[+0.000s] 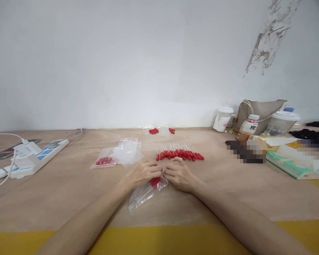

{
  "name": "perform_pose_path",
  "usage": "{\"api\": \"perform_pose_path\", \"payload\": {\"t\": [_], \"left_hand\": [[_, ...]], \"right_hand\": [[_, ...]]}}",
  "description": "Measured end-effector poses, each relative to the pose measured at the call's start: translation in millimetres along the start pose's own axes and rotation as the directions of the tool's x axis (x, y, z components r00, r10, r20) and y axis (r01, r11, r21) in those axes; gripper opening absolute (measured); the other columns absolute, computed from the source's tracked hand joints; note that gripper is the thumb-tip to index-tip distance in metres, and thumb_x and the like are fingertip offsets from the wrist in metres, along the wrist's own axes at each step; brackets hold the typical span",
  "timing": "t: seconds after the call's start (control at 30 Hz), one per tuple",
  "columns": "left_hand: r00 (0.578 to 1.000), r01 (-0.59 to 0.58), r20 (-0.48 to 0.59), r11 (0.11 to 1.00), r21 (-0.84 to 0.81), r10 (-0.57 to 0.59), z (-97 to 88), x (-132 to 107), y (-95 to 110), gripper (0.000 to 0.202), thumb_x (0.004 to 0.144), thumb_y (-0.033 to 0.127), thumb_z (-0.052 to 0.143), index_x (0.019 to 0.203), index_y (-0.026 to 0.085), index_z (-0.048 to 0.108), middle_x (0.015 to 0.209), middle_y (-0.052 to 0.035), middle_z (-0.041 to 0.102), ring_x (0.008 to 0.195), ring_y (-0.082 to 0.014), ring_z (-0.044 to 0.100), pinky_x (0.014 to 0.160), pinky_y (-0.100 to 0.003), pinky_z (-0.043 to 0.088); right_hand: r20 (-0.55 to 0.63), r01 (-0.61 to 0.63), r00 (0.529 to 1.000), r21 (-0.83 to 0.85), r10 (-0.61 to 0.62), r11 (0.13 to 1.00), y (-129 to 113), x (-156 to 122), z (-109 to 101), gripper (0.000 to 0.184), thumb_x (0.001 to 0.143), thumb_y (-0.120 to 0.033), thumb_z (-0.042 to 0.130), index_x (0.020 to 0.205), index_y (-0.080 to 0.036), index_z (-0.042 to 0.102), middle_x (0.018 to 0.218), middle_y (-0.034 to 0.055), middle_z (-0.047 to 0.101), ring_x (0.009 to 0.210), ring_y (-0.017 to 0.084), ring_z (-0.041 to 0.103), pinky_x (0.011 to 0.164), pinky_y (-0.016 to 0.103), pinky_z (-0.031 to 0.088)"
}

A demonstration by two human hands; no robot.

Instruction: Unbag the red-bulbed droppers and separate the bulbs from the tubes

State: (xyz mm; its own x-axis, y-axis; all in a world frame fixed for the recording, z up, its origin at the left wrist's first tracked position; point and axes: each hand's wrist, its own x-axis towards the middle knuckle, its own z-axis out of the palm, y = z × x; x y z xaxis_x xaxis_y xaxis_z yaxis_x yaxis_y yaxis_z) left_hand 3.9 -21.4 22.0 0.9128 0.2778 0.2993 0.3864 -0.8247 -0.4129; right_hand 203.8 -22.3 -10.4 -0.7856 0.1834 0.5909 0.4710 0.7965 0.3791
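My left hand (147, 172) and my right hand (180, 174) meet near the middle of the table, fingers closed in a pinch. Between them is a clear zip-lock bag (141, 197) with something red at its upper end; my left fingers hide part of it. The right fingertips pinch at the bag's top right corner. Just beyond the hands lies a row of red-tipped sticks (182, 154), pale ends pointing away. To the left, a filled bag of red-tipped sticks (104, 160) lies flat beside a stack of clear bags (126, 150).
Small red pieces (153, 131) in clear plastic lie by the wall. At left are a power strip (44, 157) with chargers and a dark phone (9, 151). At right stand a paper cup (223, 119), a bottle (247, 128), a grey bag (263, 112) and a green-and-white pack (295, 164).
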Motion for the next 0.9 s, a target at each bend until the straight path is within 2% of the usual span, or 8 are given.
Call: {"api": "perform_pose_path", "payload": {"t": [0.17, 0.23, 0.33, 0.43, 0.5, 0.6, 0.8, 0.9], "left_hand": [[0.983, 0.17, -0.053, 0.982, -0.079, -0.175, -7.0, -7.5, -7.5, 0.019, 0.089, 0.015, 0.035, 0.098, 0.017, 0.051, 0.109, -0.0035, 0.057, 0.101, -0.0161, 0.052, 0.075, -0.028, 0.044], [0.94, 0.328, -0.034, 0.929, -0.172, -0.338, -13.1, -9.2, -4.6, 0.025, 0.088, 0.021, 0.039, 0.111, 0.02, 0.046, 0.114, -0.0047, 0.055, 0.101, -0.0168, 0.053, 0.078, -0.029, 0.045], [0.858, 0.511, 0.126, 0.801, -0.312, -0.498, -22.0, -12.9, 7.0, 0.04, 0.084, 0.036, 0.045, 0.121, 0.023, 0.039, 0.116, -0.0066, 0.054, 0.1, -0.0199, 0.054, 0.078, -0.032, 0.046], [0.856, 0.518, 0.241, 0.755, -0.403, -0.458, -21.6, -21.1, 19.6, 0.056, 0.08, 0.045, 0.047, 0.129, 0.021, 0.032, 0.125, -0.0109, 0.047, 0.11, -0.024, 0.048, 0.085, -0.036, 0.044], [0.868, 0.496, 0.257, 0.741, -0.453, -0.425, -15.1, -27.7, 24.5, 0.064, 0.08, 0.046, 0.048, 0.133, 0.018, 0.024, 0.13, -0.0134, 0.041, 0.115, -0.0249, 0.043, 0.089, -0.037, 0.041], [0.87, 0.491, 0.251, 0.705, -0.512, -0.424, -3.8, -33.8, 25.5, 0.068, 0.079, 0.044, 0.05, 0.135, 0.018, 0.021, 0.133, -0.0141, 0.038, 0.118, -0.0245, 0.04, 0.093, -0.039, 0.038], [0.885, 0.462, 0.249, 0.674, -0.577, -0.393, -1.8, -27.2, 18.9, 0.067, 0.078, 0.043, 0.052, 0.134, 0.02, 0.023, 0.131, -0.0114, 0.041, 0.115, -0.0227, 0.044, 0.093, -0.039, 0.038], [0.89, 0.451, 0.237, 0.676, -0.584, -0.389, -4.8, -25.5, 18.0, 0.066, 0.078, 0.042, 0.052, 0.134, 0.022, 0.023, 0.131, -0.01, 0.041, 0.116, -0.0218, 0.043, 0.093, -0.038, 0.038]], "right_hand": [[0.066, -0.056, 0.997, 0.077, 0.051, 0.995, 4.9, -1.9, -3.5, 0.018, 0.082, -0.014, 0.04, 0.07, -0.017, 0.054, 0.073, 0.0007, 0.058, 0.079, 0.013, 0.044, 0.085, 0.04, 0.022], [0.103, -0.101, 0.991, 0.121, 0.089, 0.987, 7.1, -3.9, -6.8, 0.011, 0.077, -0.015, 0.045, 0.073, -0.017, 0.055, 0.078, 0.0031, 0.059, 0.083, 0.016, 0.045, 0.082, 0.038, 0.024], [0.161, -0.197, 0.973, 0.222, 0.164, 0.955, 10.5, -9.8, -12.3, 0.011, 0.07, -0.013, 0.048, 0.076, -0.017, 0.056, 0.081, 0.0041, 0.059, 0.083, 0.017, 0.046, 0.079, 0.035, 0.028], [0.217, -0.341, 0.936, 0.377, 0.276, 0.861, 12.2, -16.0, -13.4, 0.024, 0.066, -0.006, 0.047, 0.081, -0.02, 0.059, 0.079, 0.0013, 0.059, 0.082, 0.015, 0.048, 0.077, 0.032, 0.031], [0.242, -0.429, 0.903, 0.484, 0.354, 0.763, 11.5, -17.0, -10.3, 0.03, 0.066, -0.004, 0.044, 0.084, -0.021, 0.061, 0.078, 0.0003, 0.061, 0.081, 0.015, 0.05, 0.076, 0.031, 0.034], [0.292, -0.543, 0.835, 0.573, 0.467, 0.614, 7.3, -12.1, -3.2, 0.026, 0.073, -0.01, 0.043, 0.083, -0.021, 0.065, 0.075, 0.0004, 0.063, 0.072, 0.013, 0.052, 0.068, 0.026, 0.037], [0.461, -0.748, 0.655, 0.508, 0.599, 0.427, -2.1, 1.0, 2.8, 0.023, 0.08, -0.024, 0.043, 0.081, -0.02, 0.066, 0.068, -0.0005, 0.063, 0.063, 0.012, 0.052, 0.063, 0.024, 0.037], [0.49, -0.772, 0.623, 0.512, 0.61, 0.377, -2.6, 1.7, 0.0, 0.025, 0.08, -0.034, 0.044, 0.085, -0.021, 0.065, 0.068, -0.0014, 0.062, 0.064, 0.012, 0.052, 0.065, 0.025, 0.036]]}}
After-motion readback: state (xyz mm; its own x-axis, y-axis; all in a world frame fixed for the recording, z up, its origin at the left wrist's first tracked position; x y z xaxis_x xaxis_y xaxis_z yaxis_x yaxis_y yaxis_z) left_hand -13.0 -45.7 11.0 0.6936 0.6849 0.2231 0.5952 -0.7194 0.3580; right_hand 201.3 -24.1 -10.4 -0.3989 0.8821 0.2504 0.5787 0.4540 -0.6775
